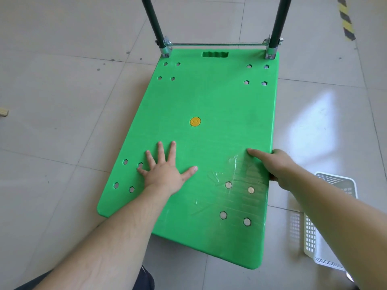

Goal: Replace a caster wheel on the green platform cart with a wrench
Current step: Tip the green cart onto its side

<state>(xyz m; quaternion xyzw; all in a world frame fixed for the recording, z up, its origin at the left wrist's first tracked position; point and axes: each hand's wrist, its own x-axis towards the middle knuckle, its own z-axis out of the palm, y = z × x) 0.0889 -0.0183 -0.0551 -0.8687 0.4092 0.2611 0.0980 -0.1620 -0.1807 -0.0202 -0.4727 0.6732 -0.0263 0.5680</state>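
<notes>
Nearest us, our left hand [165, 172] lies spread flat on the green rigid plastic platform cart [209, 101] resting on the tiled floor [62, 122], our right hand [276, 166] curls over its right edge, the firmest hold, while black handle tubes [152, 24] rise beyond.

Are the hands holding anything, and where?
The right hand grips the green cart by its right edge, thumb on top, fingers curled underneath. The left hand holds nothing: it lies flat, fingers spread, on the deck.

Tiled floor [62, 101], green cart [209, 97], white basket [326, 237]
</notes>
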